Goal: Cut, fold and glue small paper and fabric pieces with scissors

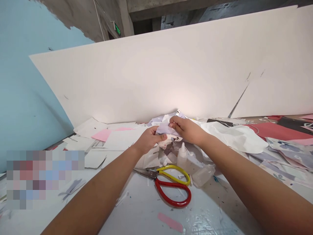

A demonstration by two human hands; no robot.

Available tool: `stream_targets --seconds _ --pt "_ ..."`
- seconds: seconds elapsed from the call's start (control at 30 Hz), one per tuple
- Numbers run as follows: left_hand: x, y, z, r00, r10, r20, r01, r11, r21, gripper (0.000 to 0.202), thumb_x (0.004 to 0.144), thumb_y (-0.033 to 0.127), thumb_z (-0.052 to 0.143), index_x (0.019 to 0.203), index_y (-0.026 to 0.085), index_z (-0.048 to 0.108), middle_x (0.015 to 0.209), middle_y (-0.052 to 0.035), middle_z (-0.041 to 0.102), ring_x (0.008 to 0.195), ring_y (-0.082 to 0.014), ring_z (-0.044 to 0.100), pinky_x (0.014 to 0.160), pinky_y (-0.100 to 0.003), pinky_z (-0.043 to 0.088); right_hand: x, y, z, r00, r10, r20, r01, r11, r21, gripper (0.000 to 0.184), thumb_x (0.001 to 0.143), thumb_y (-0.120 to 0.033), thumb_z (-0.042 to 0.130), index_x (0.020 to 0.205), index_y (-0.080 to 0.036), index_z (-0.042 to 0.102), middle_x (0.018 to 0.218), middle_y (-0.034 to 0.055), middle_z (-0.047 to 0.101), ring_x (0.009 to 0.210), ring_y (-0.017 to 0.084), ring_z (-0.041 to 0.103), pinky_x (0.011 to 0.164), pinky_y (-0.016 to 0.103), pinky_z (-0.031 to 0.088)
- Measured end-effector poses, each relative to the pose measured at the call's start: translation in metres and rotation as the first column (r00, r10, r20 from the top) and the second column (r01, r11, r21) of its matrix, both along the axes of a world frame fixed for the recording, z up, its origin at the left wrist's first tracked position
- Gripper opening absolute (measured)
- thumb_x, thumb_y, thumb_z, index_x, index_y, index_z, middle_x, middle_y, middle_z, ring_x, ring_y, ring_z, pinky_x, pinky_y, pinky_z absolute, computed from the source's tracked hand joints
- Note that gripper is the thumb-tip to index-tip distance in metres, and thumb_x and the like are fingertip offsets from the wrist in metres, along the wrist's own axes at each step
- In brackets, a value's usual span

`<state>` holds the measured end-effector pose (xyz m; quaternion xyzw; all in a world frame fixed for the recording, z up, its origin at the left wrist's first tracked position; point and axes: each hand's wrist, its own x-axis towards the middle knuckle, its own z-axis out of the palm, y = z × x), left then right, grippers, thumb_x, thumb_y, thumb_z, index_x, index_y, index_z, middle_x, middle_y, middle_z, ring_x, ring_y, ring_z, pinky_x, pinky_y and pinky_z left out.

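Between my two hands is a small pale-lilac piece of paper or cloth (166, 128); I cannot make out which. My left hand (150, 139) pinches its left side, thumb across the front. The fingertips of my right hand (186, 128) are closed on its right end. A white piece with a floral print (171, 139) shows just below it, close to my left thumb. Beneath my hands an upright, clear squeeze bottle (182, 156) with a pointed nozzle stands among scraps. Scissors with one yellow and one red handle (173, 194) lie nearer to me.
A second clear bottle (203, 175) lies on its side. White sheets (124, 138) and pink paper (104, 133) are spread left. Crumpled white material (234, 135), red sheets (276, 131) and patterned pieces (290, 150) cover the right. A white board (166, 71) rises behind the table.
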<state>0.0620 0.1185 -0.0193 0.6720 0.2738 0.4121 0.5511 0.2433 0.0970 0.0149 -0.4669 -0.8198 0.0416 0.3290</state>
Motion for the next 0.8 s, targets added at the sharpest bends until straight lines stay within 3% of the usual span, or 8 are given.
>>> stream_targets --seconds 0.2,0.37,0.4,0.47,0.53,0.6,0.67,0.8 --pt "-0.005 0.002 -0.001 0.997 0.055 -0.062 -0.054 0.998 0.015 0.03 0.067 0.038 0.06 0.089 0.017 0.059 0.071 0.0003 0.054 0.064 -0.0124 0.05 0.06 -0.026 0.041 0.003 -0.002 0.007 0.999 -0.022 0.031 0.021 1.0 0.005 0.021 0.083 -0.037 0.038 0.076 -0.022 0.05 0.057 -0.0038 0.046 0.053 0.011 0.042 0.049 0.021 0.03" --pt "-0.011 0.003 0.005 0.981 0.14 -0.133 -0.128 0.987 0.093 0.026 0.067 0.039 0.059 0.081 0.017 0.059 0.067 0.0023 0.049 0.063 -0.0112 0.046 0.06 -0.024 0.038 0.007 -0.04 0.047 0.979 -0.193 0.058 0.189 0.979 0.076 0.017 0.08 -0.031 0.04 0.088 -0.022 0.052 0.085 0.0033 0.056 0.071 0.015 0.049 0.057 0.025 0.035" --pt "-0.012 0.003 0.006 0.978 0.15 -0.143 -0.135 0.985 0.108 0.025 0.068 0.039 0.058 0.081 0.017 0.059 0.067 0.0022 0.049 0.064 -0.0112 0.046 0.06 -0.024 0.038 0.004 -0.052 0.054 0.971 -0.184 0.152 0.187 0.982 -0.008 0.019 0.081 -0.028 0.036 0.091 -0.022 0.052 0.089 0.0037 0.056 0.071 0.015 0.051 0.057 0.025 0.036" --pt "-0.012 0.002 0.008 0.974 0.157 -0.166 -0.135 0.982 0.135 0.026 0.068 0.039 0.058 0.081 0.017 0.059 0.069 0.0015 0.05 0.065 -0.0116 0.046 0.06 -0.024 0.038 -0.008 -0.078 0.059 0.959 -0.083 0.272 0.133 0.976 -0.17 0.013 0.073 -0.025 0.045 0.075 -0.023 0.057 0.071 0.0002 0.058 0.051 0.011 0.049 0.045 0.023 0.033" --pt "-0.011 0.001 0.009 0.969 0.16 -0.189 -0.13 0.979 0.159 0.027 0.068 0.039 0.057 0.081 0.016 0.059 0.071 0.0005 0.051 0.066 -0.0122 0.047 0.06 -0.025 0.038 -0.026 -0.097 0.05 0.909 0.039 0.415 0.121 0.928 -0.353 0.004 0.063 -0.024 0.055 0.062 -0.02 0.058 0.056 -0.0003 0.054 0.04 0.01 0.043 0.038 0.023 0.029" --pt "-0.012 0.001 0.009 0.964 0.167 -0.208 -0.13 0.975 0.18 0.025 0.068 0.039 0.057 0.079 0.016 0.058 0.07 0.0006 0.051 0.066 -0.0122 0.047 0.06 -0.024 0.038 -0.043 -0.106 0.031 0.817 0.109 0.566 0.21 0.858 -0.469 0.006 0.059 -0.023 0.059 0.057 -0.018 0.055 0.049 0.0004 0.05 0.037 0.012 0.042 0.036 0.024 0.029" --pt "-0.013 0.001 0.009 0.958 0.178 -0.226 -0.133 0.971 0.199 0.023 0.069 0.038 0.056 0.077 0.016 0.058 0.069 0.0015 0.049 0.065 -0.0117 0.046 0.06 -0.024 0.038 -0.053 -0.106 0.008 0.729 0.181 0.66 0.218 0.853 -0.475 0.005 0.057 -0.015 0.055 0.053 -0.017 0.052 0.046 -0.0004 0.045 0.036 0.012 0.043 0.036 0.024 0.03" --pt "-0.014 0.002 0.01 0.946 0.196 -0.258 -0.136 0.963 0.234 0.023 0.07 0.039 0.054 0.078 0.017 0.058 0.068 0.0021 0.05 0.064 -0.0116 0.046 0.06 -0.025 0.038 -0.051 -0.097 -0.019 0.747 0.225 0.626 0.171 0.844 -0.508 0.004 0.058 -0.015 0.052 0.055 -0.018 0.051 0.051 0.0003 0.047 0.042 0.014 0.046 0.036 0.024 0.029"
